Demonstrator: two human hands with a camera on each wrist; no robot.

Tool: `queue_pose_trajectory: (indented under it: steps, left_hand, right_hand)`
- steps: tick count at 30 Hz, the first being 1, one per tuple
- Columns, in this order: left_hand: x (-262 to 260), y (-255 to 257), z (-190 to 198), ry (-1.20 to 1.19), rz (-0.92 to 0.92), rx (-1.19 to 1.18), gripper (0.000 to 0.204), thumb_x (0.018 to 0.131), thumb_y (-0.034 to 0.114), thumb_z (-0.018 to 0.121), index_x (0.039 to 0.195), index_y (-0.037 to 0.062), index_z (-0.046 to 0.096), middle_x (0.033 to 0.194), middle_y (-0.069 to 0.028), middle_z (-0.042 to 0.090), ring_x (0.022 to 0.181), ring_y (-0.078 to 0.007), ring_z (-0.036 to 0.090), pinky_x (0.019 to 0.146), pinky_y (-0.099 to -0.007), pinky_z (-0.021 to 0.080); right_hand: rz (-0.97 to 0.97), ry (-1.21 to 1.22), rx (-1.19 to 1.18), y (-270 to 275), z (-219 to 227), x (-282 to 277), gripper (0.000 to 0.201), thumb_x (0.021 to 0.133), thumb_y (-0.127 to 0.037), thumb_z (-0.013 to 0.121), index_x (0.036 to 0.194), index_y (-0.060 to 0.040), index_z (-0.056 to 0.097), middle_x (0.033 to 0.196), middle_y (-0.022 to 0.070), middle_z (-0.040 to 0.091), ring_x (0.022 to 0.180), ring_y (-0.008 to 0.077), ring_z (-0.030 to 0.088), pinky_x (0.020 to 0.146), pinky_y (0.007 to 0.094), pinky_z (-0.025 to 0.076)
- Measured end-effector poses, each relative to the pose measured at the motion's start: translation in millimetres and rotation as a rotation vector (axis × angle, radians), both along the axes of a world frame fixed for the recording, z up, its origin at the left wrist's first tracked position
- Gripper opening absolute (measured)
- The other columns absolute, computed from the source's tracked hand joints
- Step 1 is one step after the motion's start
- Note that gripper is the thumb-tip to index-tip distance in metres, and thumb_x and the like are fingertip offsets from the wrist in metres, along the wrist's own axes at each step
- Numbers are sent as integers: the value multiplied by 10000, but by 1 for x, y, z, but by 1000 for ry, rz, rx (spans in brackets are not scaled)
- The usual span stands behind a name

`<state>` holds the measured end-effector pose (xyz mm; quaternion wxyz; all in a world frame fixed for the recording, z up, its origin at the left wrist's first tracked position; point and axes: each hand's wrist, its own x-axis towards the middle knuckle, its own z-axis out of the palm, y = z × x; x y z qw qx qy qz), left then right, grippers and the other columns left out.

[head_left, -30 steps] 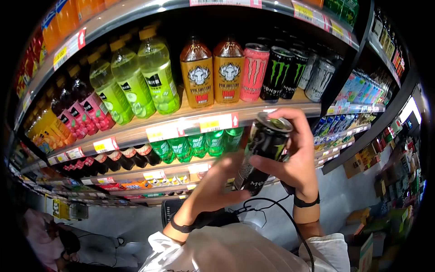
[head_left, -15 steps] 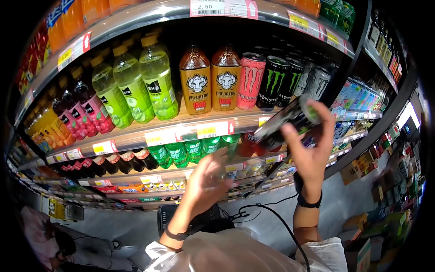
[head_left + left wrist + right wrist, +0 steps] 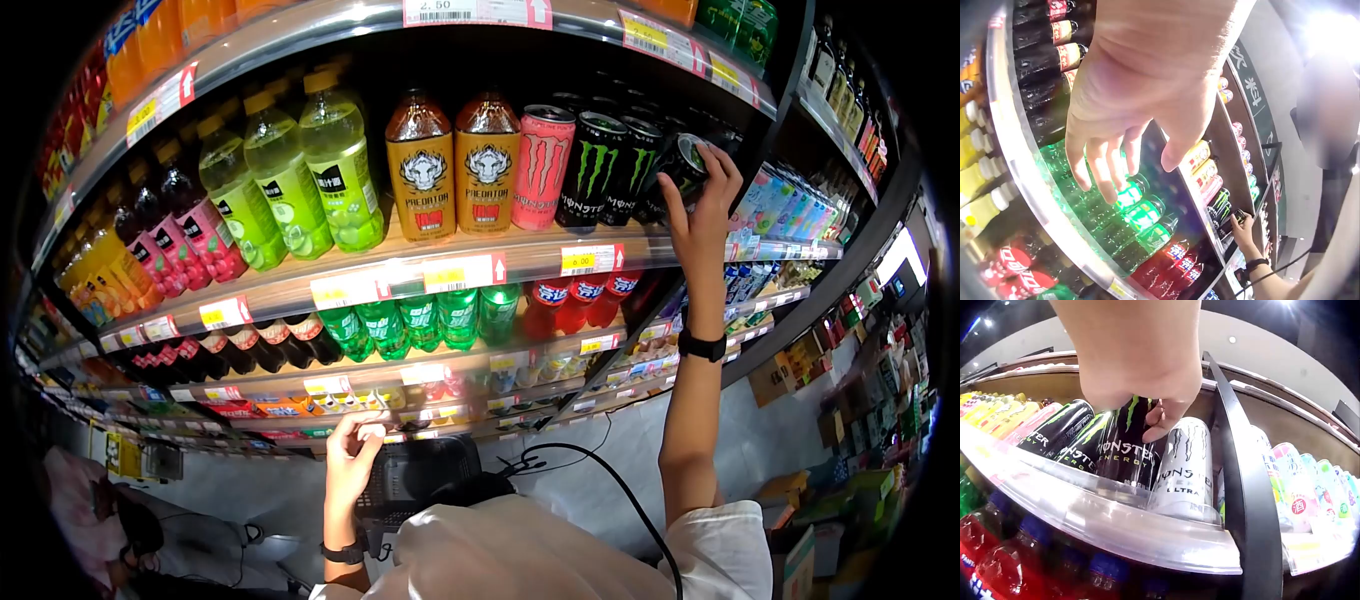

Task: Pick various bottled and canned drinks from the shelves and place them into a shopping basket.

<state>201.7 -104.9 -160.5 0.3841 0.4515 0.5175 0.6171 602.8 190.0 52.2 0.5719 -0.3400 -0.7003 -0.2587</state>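
My right hand [image 3: 706, 195] grips a black Monster energy drink can [image 3: 684, 170] near its top, at the right end of the shelf row. In the right wrist view the can [image 3: 1125, 456] stands at the shelf's front lip, between another black Monster can [image 3: 1082, 444] and a white Monster Ultra can [image 3: 1186, 469]. The fingers of my right hand [image 3: 1141, 362] reach around its upper part. Low in front of the shelves, my left hand [image 3: 352, 460] hangs with loosely bent fingers and holds nothing. The left wrist view shows that hand [image 3: 1141, 94] before green bottles [image 3: 1144, 212].
Left of the cans stand a pink can [image 3: 543, 170], brown Predator bottles [image 3: 421, 180] and green-yellow juice bottles [image 3: 342, 170]. A dark upright post [image 3: 1241, 469] borders the row at right. A black basket [image 3: 425, 470] sits below, and a cable [image 3: 620, 490] runs near my body.
My right hand has carried the black can from in front of the shelf up and right into the row, turning it upright. The left hand has dropped away from it, down and left.
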Motion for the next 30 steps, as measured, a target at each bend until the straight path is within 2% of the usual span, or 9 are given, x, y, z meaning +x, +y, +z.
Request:
queue_pose_trajectory:
  steps: [5, 10, 14, 17, 18, 19, 21, 25, 30]
  left_hand:
    - [-9, -20, -25, 48, 72, -50, 243, 976, 36, 681, 1204, -36, 638, 1202, -101, 720, 1024, -107, 668, 951, -275, 509]
    - [-12, -29, -36, 39, 108, -71, 256, 976, 41, 685, 1212, -41, 634, 1202, -102, 719, 1003, -112, 675, 936, -276, 514]
    - [-13, -34, -38, 31, 123, -91, 237, 981, 33, 675, 1201, -44, 633, 1191, -101, 719, 1005, -118, 677, 929, -274, 514]
    - [-16, -40, -43, -22, 112, -119, 243, 981, 21, 671, 1210, -46, 627, 1176, -95, 720, 998, -120, 680, 922, -268, 515]
    - [-14, -41, -42, -70, 125, -96, 182, 1002, 62, 657, 1144, -51, 649, 1119, -104, 731, 986, -140, 690, 920, -277, 521]
    - [-20, -46, -47, -79, 141, -111, 182, 1002, 62, 657, 1144, -51, 649, 1119, -104, 731, 986, -140, 690, 920, -277, 521]
    - [-35, -58, -60, -117, -22, -112, 171, 1027, 119, 630, 1043, -45, 672, 1041, -121, 740, 975, -172, 702, 918, -305, 530]
    - [-46, -75, -49, -174, -135, 10, 655, 1026, 541, 512, 817, -66, 641, 827, -204, 689, 805, -293, 685, 791, -384, 534]
    - [-89, -101, -64, -668, -75, 311, 749, 977, 762, 393, 656, 95, 505, 610, -77, 533, 620, -230, 542, 695, -389, 427]
  right_hand:
    - [5, 4, 18, 11, -2, 0, 554, 948, -247, 759, 1371, -13, 488, 1400, 214, 430, 1203, 396, 560, 975, 408, 500]
    - [81, 77, -77, 17, -1, -4, 458, 983, -189, 725, 1342, -13, 500, 1394, 159, 533, 1112, 256, 616, 928, 315, 496]
    - [70, 121, -57, 15, 0, 0, 323, 1004, -165, 679, 1259, -3, 566, 1366, 171, 614, 1112, 296, 649, 921, 329, 515]
    - [113, 210, -206, 1, -5, -6, 315, 1011, -160, 665, 1276, -17, 573, 1438, 158, 573, 1071, 247, 666, 858, 308, 541]
    - [-53, -19, 118, 8, -10, -2, 324, 1014, -153, 661, 1296, -23, 568, 1497, 165, 504, 983, 200, 655, 728, 263, 539]
    - [71, 196, -129, -9, -22, -13, 332, 1014, -133, 658, 1308, -14, 560, 1521, 170, 448, 972, 181, 631, 725, 249, 528]
    - [166, 307, -101, -14, -64, -10, 324, 1013, -118, 657, 1299, -3, 559, 1461, 153, 463, 916, 164, 604, 730, 264, 515]
    - [98, 181, -224, -60, -195, -18, 235, 999, -101, 668, 1201, -15, 584, 1200, 109, 563, 799, 135, 551, 658, 244, 454]
    - [-4, 238, -1122, -194, -401, -11, 259, 943, -138, 709, 1170, -40, 632, 977, 85, 634, 716, 161, 558, 615, 308, 473]
